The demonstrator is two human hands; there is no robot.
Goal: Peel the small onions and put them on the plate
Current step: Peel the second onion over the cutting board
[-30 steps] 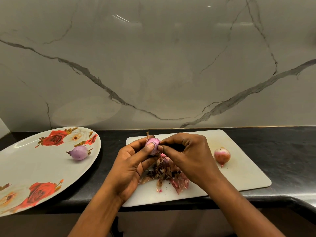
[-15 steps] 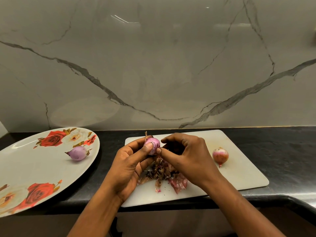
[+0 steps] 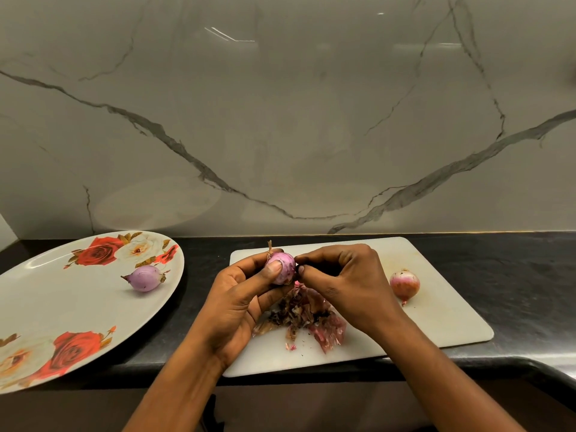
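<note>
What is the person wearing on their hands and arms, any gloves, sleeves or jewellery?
Nothing visible. The left hand and right hand are bare: no gloves, rings or bracelets. The left forearm and right forearm are uncovered to the picture's edge, with no sleeve or watch in view.

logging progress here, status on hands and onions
Left hand grips held onion over cutting board; right hand fingers pinch its skin. One peeled onion on plate, another onion on board. Nothing in the way.
</note>
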